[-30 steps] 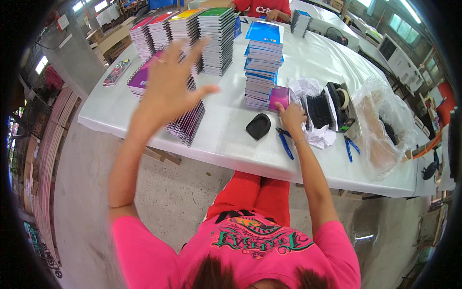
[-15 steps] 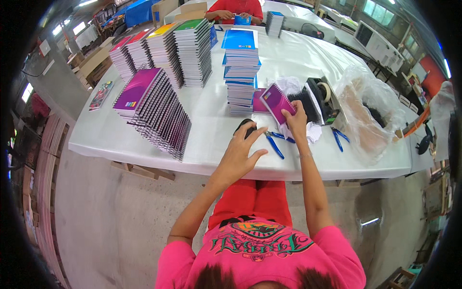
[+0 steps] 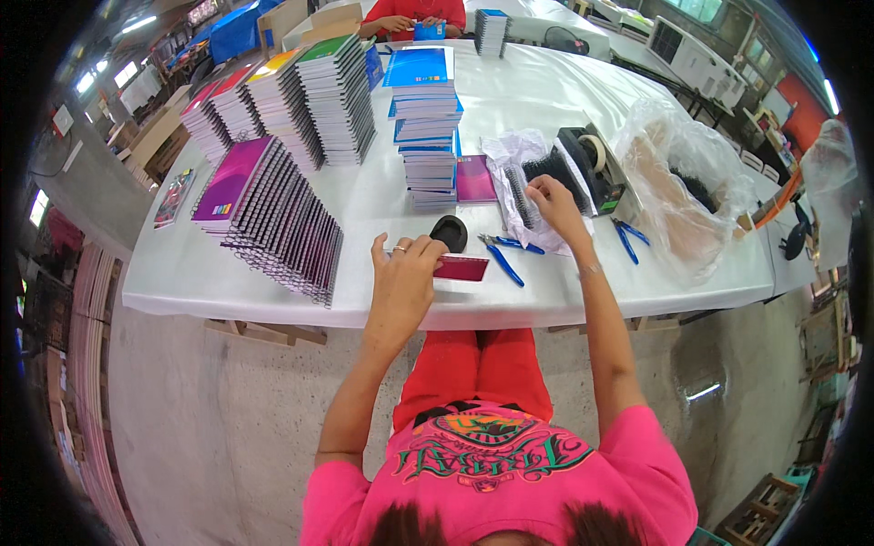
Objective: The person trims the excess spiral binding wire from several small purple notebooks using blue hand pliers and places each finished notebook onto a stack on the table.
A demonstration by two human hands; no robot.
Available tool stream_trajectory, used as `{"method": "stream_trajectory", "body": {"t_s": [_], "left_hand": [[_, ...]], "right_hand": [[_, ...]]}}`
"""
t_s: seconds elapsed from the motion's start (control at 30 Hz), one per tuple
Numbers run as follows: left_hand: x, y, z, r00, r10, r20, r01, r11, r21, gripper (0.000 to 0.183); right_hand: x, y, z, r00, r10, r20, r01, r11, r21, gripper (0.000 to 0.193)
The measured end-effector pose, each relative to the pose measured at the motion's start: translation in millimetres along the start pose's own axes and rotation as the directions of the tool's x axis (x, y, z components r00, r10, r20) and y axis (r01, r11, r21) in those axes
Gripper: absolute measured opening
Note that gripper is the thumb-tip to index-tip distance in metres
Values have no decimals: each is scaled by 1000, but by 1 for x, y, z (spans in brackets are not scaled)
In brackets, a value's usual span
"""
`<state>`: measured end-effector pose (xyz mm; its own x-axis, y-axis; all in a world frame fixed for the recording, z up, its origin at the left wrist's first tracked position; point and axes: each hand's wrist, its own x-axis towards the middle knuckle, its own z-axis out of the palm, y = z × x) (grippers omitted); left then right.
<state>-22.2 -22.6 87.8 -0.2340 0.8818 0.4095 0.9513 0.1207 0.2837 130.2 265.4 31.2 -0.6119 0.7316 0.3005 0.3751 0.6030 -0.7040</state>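
Note:
My left hand (image 3: 407, 278) is closed on a small purple notebook (image 3: 462, 267), tilted low above the near part of the table. My right hand (image 3: 557, 202) reaches to black spiral binding coils (image 3: 521, 202) on crumpled white paper (image 3: 506, 156). Its fingers are pinched together at the coils, and whatever is between them is hidden. A black, round, hollow object (image 3: 449, 234) lies just beyond the notebook. Blue-handled cutting pliers (image 3: 506, 266) lie between my hands. Another purple notebook or cover (image 3: 475, 179) rests beside the stack of blue notebooks (image 3: 428, 136).
Spiral-bound purple notebooks (image 3: 282, 223) stand stacked at left, with green (image 3: 337, 100), yellow (image 3: 287, 109) and red stacks behind. To the right are a tape dispenser (image 3: 596, 168), second blue pliers (image 3: 628, 238) and a clear plastic bag (image 3: 683, 196). A person in red (image 3: 414, 18) handles a blue notebook across the table.
The purple notebook has passed from my right hand to my left, which was open before. My right hand has moved to the black coils on the paper.

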Motion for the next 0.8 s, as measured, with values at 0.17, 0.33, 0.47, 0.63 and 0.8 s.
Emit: {"method": "stream_trajectory", "body": {"t_s": [0.17, 0.33, 0.47, 0.63, 0.8], "left_hand": [[-17, -16, 45, 998, -41, 45, 33, 987, 158, 20], [-29, -15, 57, 997, -71, -14, 72, 995, 74, 26], [-28, -4, 68, 982, -78, -171, 78, 997, -5, 49], [-25, 4, 85, 938, -208, -279, 203, 978, -45, 58], [-21, 4, 91, 934, -228, -275, 217, 974, -71, 54]], "right_hand": [[31, 39, 62, 987, -57, -152, -22, 879, -477, 28], [41, 25, 56, 988, 122, -89, -148, 906, -396, 39], [41, 14, 23, 985, 136, -110, -154, 970, -185, 38], [33, -31, -7, 1000, -26, -1, 26, 985, -173, 36], [-23, -35, -5, 974, -226, 5, 225, 972, 67, 32]]}}
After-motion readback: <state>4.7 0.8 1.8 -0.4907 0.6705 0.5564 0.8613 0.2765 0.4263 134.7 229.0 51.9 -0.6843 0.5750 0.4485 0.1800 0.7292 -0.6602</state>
